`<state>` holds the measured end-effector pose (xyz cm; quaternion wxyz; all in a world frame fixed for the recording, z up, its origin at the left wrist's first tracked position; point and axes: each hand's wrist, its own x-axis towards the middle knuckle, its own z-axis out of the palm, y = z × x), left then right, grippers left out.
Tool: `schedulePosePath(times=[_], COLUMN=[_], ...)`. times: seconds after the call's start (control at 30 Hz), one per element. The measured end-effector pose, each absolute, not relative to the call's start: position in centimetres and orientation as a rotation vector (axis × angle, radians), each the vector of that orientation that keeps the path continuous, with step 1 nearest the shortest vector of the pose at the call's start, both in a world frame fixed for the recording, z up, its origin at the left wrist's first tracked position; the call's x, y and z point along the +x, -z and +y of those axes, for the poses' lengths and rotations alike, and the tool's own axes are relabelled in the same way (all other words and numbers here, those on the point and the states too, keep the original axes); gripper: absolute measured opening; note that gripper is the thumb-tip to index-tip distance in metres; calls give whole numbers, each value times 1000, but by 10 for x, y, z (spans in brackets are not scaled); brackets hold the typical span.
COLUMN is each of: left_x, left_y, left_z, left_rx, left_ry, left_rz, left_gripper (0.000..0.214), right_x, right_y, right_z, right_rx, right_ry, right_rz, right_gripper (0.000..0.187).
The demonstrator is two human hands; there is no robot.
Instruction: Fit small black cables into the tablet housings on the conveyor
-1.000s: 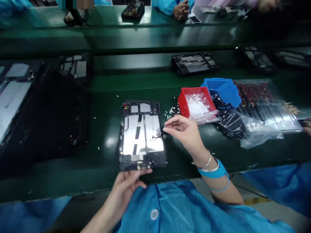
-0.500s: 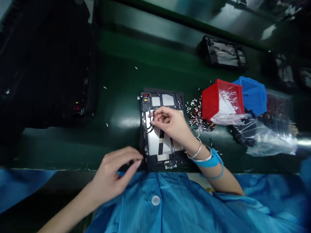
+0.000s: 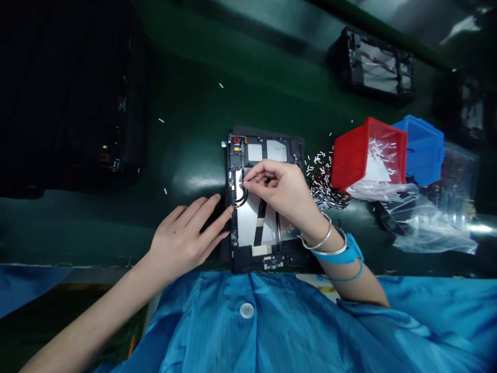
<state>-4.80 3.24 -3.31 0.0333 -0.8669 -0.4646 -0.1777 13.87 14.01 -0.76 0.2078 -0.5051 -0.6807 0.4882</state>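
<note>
An opened tablet (image 3: 248,228) lies on the green bench in front of me, its circuit board along the left side and silvery battery showing. A thin black cable (image 3: 244,199) curves over its left part. My right hand (image 3: 277,186) is above the tablet, thumb and index finger pinched on the upper end of this cable. My left hand (image 3: 190,235) rests at the tablet's left edge with its fingers spread, the index fingertip touching near the lower bend of the cable. The right palm hides part of the battery.
Right of the tablet lies a pile of small cables with white tips (image 3: 328,189), beside a red bin (image 3: 351,155) and a blue bin (image 3: 425,147). Clear plastic bags (image 3: 435,223) lie near them. A stack of tablet housings (image 3: 378,67) stands behind; dark stacked units (image 3: 77,103) fill the left.
My left hand has gone from a pinch below the tablet's left edge to spread fingers, moving up to the cable's bend. My right hand stays pinched near the cable. The view has shifted slightly.
</note>
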Motion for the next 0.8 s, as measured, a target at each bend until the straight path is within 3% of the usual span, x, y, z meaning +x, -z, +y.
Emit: schedulePosePath(times=[0.27, 0.5, 0.8], left_x=[-45, -42, -44], left_y=[28, 33, 32], left_z=[39, 43, 51], left_rx=[-2703, -2819, -2857], left_ry=[548, 583, 519], left_rz=[-1396, -1381, -1232], left_gripper=[27, 45, 42], right_x=[145, 141, 139], right_y=[6, 6, 4], right_z=[156, 156, 153], right_rx=[-1413, -1420, -1457], right_ry=[-1309, -1240, -1183], right_rz=[-2064, -2141, -2167], right_gripper=[3, 3, 2])
